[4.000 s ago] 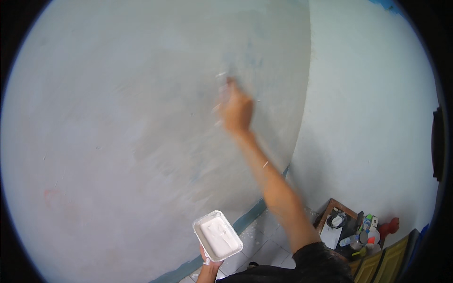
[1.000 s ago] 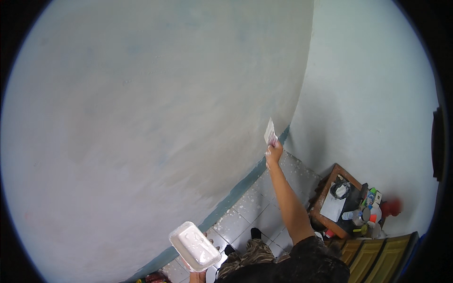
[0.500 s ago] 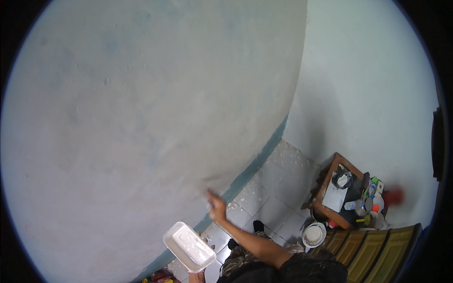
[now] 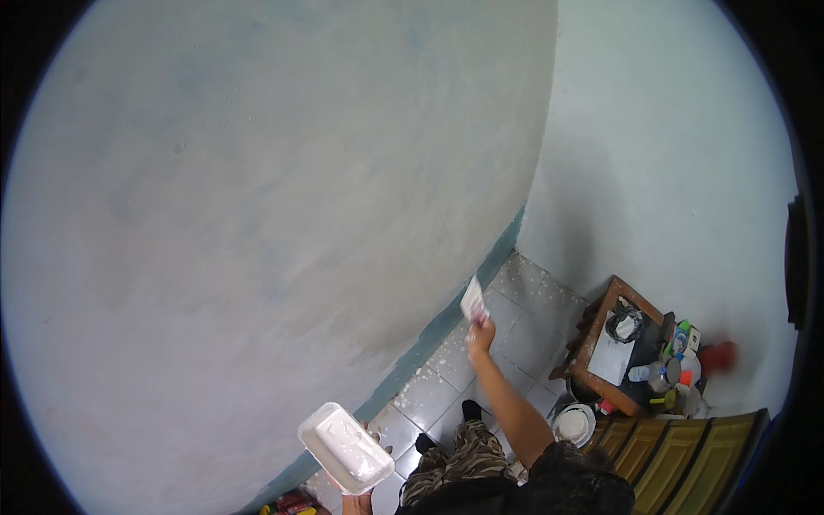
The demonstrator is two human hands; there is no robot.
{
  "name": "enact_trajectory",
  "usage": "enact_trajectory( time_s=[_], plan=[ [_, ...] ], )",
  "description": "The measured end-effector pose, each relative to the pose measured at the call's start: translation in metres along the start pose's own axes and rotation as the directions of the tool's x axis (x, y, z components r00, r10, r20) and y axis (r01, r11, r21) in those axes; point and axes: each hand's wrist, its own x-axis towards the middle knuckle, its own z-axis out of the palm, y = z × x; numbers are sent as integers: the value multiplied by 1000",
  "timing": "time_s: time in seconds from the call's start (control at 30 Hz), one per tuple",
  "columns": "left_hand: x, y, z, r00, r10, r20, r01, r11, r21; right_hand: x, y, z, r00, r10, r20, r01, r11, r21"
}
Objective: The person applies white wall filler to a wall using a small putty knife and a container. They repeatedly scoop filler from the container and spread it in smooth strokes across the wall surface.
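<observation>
Right hand (image 4: 481, 336) raised, gripping scraper (image 4: 472, 299); left hand (image 4: 359, 499) holds tray (image 4: 345, 446)

Person's clothing, taking the wooden desk (image 4: 622, 348) as reference. Upper body: dark, near-black short-sleeved top (image 4: 566, 485), below and left of the desk; sleeve ends at the upper arm, forearm bare. No watch, band or glove discernible on the right hand (image 4: 479, 336), left of the desk. Legs: camouflage-pattern trousers (image 4: 455, 459) in olive, tan and brown, further left. Feet: dark footwear (image 4: 470, 409), details too small to tell. Left hand (image 4: 356, 500) bare; sleeve out of view.
</observation>
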Motion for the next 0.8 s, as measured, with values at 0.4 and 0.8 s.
enact_trajectory(
  time_s=[0.4, 0.8],
  plan=[
    [1, -15, -4, 1000, 9, -5, -9, 994, -110, 93, -93, 85, 994, -111, 21, 111, 994, 5],
    [9, -11, 10, 996, 37, -77, -40, 998, -45, -14, 50, 103, 997, 11, 83, -1, 994, -113]
  ],
)
